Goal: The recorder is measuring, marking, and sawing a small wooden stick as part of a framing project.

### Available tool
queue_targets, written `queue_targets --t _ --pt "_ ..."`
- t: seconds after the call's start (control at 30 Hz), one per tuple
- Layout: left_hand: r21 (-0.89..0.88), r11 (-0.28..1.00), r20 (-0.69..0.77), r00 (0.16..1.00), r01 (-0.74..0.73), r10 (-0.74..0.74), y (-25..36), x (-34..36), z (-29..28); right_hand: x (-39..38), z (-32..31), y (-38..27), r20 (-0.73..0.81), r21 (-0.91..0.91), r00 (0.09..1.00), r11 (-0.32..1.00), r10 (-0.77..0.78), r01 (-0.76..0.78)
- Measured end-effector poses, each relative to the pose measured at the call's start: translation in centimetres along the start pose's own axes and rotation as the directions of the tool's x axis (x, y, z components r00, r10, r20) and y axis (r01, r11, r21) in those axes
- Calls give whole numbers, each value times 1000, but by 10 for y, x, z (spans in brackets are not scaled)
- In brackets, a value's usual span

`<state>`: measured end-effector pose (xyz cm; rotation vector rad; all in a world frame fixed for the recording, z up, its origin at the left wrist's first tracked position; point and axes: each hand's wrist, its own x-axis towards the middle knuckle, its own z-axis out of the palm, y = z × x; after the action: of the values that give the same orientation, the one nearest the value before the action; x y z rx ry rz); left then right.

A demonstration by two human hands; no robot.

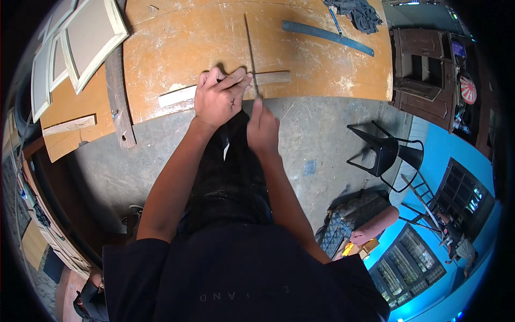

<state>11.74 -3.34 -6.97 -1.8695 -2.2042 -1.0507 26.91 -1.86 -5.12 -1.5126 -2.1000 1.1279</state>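
A pale wooden strip (177,97) lies along the near edge of the orange-brown tabletop. My left hand (217,96) presses on it with bent fingers, gripping it against the table. In my right hand (264,129), closed and slightly blurred, is a handsaw (249,45) seen edge-on as a long, thin, dark line. Its blade crosses the strip just right of my left fingertips and points toward the table's far side. The handle is mostly hidden inside my fist.
On the table (177,32) lie a dark steel ruler (327,37), a blue pen (336,22) and a dark cloth (358,13). Left stand wooden frames (91,43), a plank (117,91) and a short offcut (70,125). A black chair (385,155) is right; other people are farther back.
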Motion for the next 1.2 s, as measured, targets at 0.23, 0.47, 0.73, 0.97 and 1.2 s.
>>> queue_targets --t 0.23,0.47,0.73,0.97,1.2 --pt "31 999 -6 1000 14 -14 1 -2 -3 -59 -14 25 40 -38 991 991 128 -126" --pt "0 1000 5 1000 13 -13 1 1 2 -13 -2 2 -18 0 998 998 66 -66" --pt "50 998 -20 999 40 -39 4 3 2 -79 -18 31 4 -94 998 994 56 -56" --pt "2 1000 -5 1000 31 -31 6 2 2 -90 -18 34 101 -85 973 976 209 -201" --pt "7 998 -38 997 67 -67 0 0 1 -98 -45 24 93 10 969 973 229 -231"
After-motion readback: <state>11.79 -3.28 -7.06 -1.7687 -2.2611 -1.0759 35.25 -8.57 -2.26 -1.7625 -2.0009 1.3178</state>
